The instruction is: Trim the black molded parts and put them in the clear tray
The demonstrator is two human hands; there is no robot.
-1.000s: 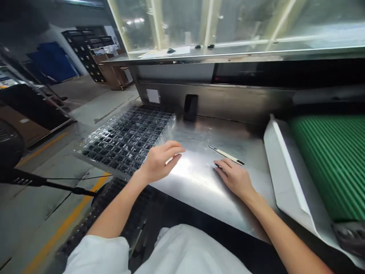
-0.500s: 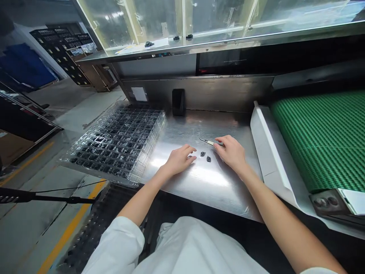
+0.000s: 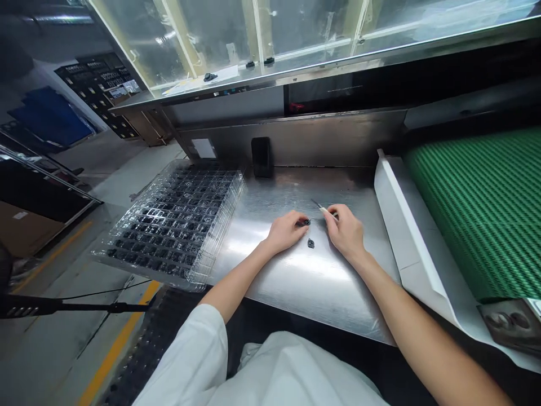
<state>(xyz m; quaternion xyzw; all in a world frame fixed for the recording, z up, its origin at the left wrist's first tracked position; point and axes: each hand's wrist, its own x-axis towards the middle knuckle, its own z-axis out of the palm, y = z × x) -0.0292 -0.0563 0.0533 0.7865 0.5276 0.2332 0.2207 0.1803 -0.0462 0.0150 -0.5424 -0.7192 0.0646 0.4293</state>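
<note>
Between the thumb and fingertips of my left hand (image 3: 288, 231) is a small black plastic part (image 3: 307, 223), held at the steel tabletop (image 3: 270, 197). A second small black part (image 3: 311, 243) lies flat on the metal just below those fingertips. My right hand (image 3: 344, 228) is closed around a thin-bladed knife (image 3: 323, 209) with a pale handle. Its narrow dark tip points up and to the left, apart from both parts. To the left, a clear plastic tray (image 3: 198, 276) holds many black parts in its pockets.
A black phone-like object (image 3: 261, 157) leans against the back panel. At right, a white guard (image 3: 409, 242) borders a green conveyor belt (image 3: 477, 208). Above hangs a shelf with a few black parts (image 3: 210, 76). A dark bar (image 3: 84, 306) juts in at lower left.
My left hand has moved right and pinched one of the two black parts. The knife in my right hand has turned, its tip now pointing more upward. The camera view has shifted slightly.
</note>
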